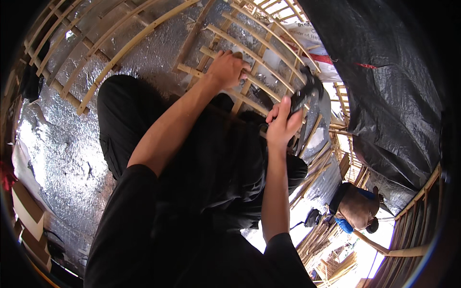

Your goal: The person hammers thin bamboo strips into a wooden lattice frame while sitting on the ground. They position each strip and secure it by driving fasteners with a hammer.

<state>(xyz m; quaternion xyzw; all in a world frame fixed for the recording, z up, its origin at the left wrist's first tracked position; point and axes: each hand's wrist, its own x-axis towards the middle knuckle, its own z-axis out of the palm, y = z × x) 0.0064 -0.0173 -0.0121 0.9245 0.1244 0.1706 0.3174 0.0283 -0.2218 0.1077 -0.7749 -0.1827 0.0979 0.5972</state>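
Note:
A lattice of split bamboo strips (235, 37) lies in front of my knees, its pieces crossing in an open grid. My left hand (226, 70) is closed over one of its strips, fingers curled down around it; whether a small piece is also pinched there is hidden. In my right hand (284, 126) is a hammer (311, 90), gripped by its handle with the thumb along it. The dark hammer head is smeared by motion and hangs over the right side of the lattice.
Another bamboo frame (117, 55) lies at the far left on shiny silver sheeting (62, 144). Black tarpaulin (389, 86) hangs at right. Cardboard boxes (28, 206) stand at lower left. Another person (357, 209) is at lower right, near loose bamboo strips (317, 240).

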